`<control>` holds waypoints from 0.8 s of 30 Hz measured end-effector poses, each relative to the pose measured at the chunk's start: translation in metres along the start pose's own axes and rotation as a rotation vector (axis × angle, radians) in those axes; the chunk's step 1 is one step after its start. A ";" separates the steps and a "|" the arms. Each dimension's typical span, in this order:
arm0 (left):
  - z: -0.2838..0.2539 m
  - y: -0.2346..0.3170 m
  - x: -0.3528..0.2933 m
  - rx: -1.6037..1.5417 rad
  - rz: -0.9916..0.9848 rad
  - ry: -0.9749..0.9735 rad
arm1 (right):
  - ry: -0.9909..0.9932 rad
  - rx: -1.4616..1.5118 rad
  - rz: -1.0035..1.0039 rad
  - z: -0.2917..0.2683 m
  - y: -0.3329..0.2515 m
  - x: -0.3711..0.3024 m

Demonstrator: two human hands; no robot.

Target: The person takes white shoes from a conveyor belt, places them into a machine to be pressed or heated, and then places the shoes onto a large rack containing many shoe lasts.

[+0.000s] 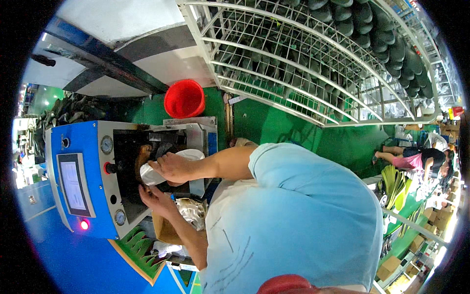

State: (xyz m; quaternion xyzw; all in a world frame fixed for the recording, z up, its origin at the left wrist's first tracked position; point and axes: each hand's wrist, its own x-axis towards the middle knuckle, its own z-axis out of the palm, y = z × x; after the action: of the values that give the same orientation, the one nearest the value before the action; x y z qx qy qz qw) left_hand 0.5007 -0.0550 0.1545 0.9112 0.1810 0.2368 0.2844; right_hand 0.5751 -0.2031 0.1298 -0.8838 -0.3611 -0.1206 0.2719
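Note:
My right hand (172,167) is closed round a white shoe-shaped piece (151,175), gripping it at the mouth of a machine. The piece's other end (191,154) shows past my knuckles. Just below it in the picture, my left hand (157,201) has its fingers partly stretched and apart, their tips close to the piece's edge; whether they touch it is too small to tell. The machine (105,166) has a blue and grey body and a dark cavity holding a brown and a black part. On its front sit a lit screen (74,184), two gauges and a red knob (107,168).
A red bucket (184,99) stands beside the machine. Beyond it, a white wire rack (293,63) carries many dark shoe-shaped pieces. Near my left forearm is a cardboard box (166,229) with crumpled silvery-white material (192,211). Another person (416,159) is at the far right.

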 end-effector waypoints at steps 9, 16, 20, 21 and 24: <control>0.070 -0.010 0.121 0.744 0.024 -0.762 | -0.026 0.087 0.242 0.020 -0.017 -0.002; 0.060 -0.065 0.128 0.384 -0.048 -0.638 | 0.044 0.063 0.120 0.015 -0.024 -0.017; 0.051 -0.013 0.116 0.413 -0.241 -0.538 | 0.136 0.033 0.170 0.019 -0.028 -0.019; 0.050 -0.027 0.118 0.530 -0.101 -0.615 | 0.138 0.026 0.161 0.019 -0.033 -0.018; 0.060 -0.011 0.126 0.527 -0.236 -0.638 | 0.127 0.021 0.180 0.017 -0.034 -0.014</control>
State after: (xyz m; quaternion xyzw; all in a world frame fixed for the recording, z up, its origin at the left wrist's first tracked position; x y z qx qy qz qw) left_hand 0.6342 -0.0143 0.1459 0.9534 0.2412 -0.1453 0.1086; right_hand 0.5412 -0.1816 0.1239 -0.9004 -0.2638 -0.1477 0.3130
